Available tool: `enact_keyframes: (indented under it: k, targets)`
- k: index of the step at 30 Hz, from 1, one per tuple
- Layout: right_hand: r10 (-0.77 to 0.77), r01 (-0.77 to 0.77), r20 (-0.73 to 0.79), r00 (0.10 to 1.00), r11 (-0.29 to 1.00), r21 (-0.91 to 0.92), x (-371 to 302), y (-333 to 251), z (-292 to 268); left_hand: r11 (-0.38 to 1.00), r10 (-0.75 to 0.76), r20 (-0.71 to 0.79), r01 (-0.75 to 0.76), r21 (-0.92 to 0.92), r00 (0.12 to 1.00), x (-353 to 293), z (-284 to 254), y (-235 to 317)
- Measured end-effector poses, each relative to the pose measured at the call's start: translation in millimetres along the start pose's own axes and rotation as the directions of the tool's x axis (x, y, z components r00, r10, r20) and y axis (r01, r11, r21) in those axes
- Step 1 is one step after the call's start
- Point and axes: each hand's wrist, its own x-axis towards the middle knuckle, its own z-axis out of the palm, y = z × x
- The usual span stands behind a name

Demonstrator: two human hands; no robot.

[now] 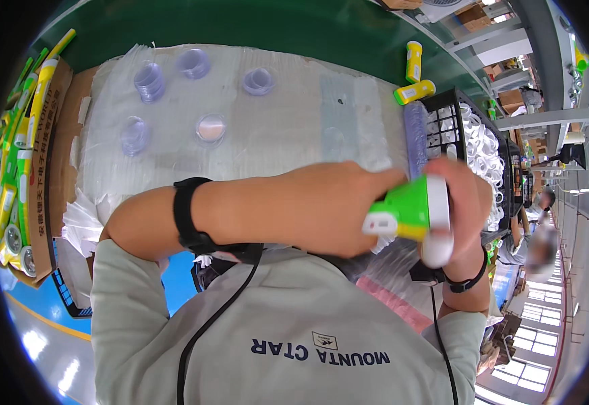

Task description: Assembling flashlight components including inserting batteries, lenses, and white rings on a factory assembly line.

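Note:
A green and yellow flashlight (402,210) with a white head ring lies between my two hands at the right side of the table. My left hand (352,209) is closed round its body, the arm crossing in front of me. Curled round the white head end is my right hand (466,199), its fingers blurred by motion. By its thumb is a rounded white patch that I cannot make out. On the plastic-covered table (274,135) stand clear discs in stacks, such as a tall stack (149,84) and a lower one (259,82).
A black crate (448,125) of white rings (478,145) stands at the right, with a long row of clear discs (415,138) beside it. Two yellow flashlights (414,92) lie at the far right. At the left, a cardboard box (51,155) holds several green and yellow flashlights (21,169).

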Motion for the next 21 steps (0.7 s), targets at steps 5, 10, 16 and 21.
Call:
enact_keyframes:
  k: [5, 10, 16, 21]
  targets:
    - [0.347, -0.337, 0.091, 0.934, 0.935, -0.110, -4, 5, -6, 0.941, 0.123, -0.356, 0.005, 0.338, 0.926, 10, 8, -14]
    - [-0.184, 0.189, 0.120, 0.976, 0.982, -0.031, -2, -5, -19, 0.954, 0.147, 0.138, -0.103, -0.283, 0.979, 4, 3, -9]
    - [0.327, -0.285, 0.087, 0.941, 0.905, -0.316, -9, -21, -6, 0.923, 0.134, -0.388, 0.028, 0.383, 0.912, 12, 19, -24]
    - [0.045, -0.022, 0.185, 0.982, 0.992, -0.123, 12, 0, -19, 0.964, 0.231, -0.266, -0.184, 0.191, 0.936, 11, 8, -21]
